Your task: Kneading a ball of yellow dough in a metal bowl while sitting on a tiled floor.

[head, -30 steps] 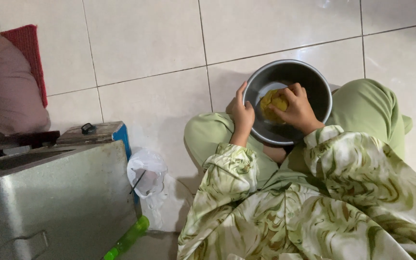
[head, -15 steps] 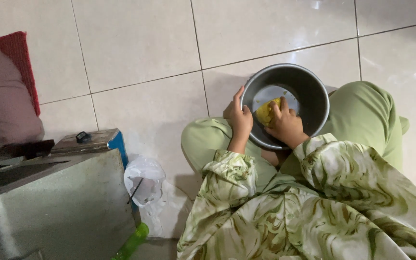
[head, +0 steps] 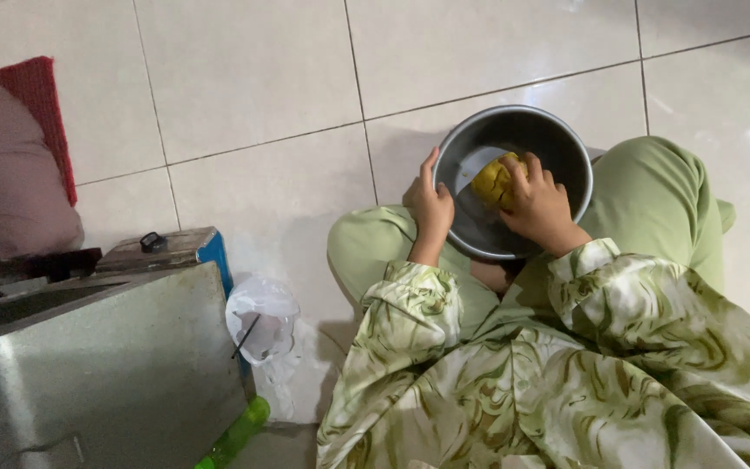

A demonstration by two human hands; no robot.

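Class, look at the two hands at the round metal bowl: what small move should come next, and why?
Probably press and fold the yellow dough lump again. The right hand already rests on it inside the round metal bowl, while the left hand grips the rim and steadies it on the lap.

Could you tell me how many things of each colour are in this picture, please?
Silver or grey: 2, bowl and metal box
Yellow: 1, dough lump
Green: 1, bottle
Red: 1, mat
Clear: 1, plastic bag
Total: 6
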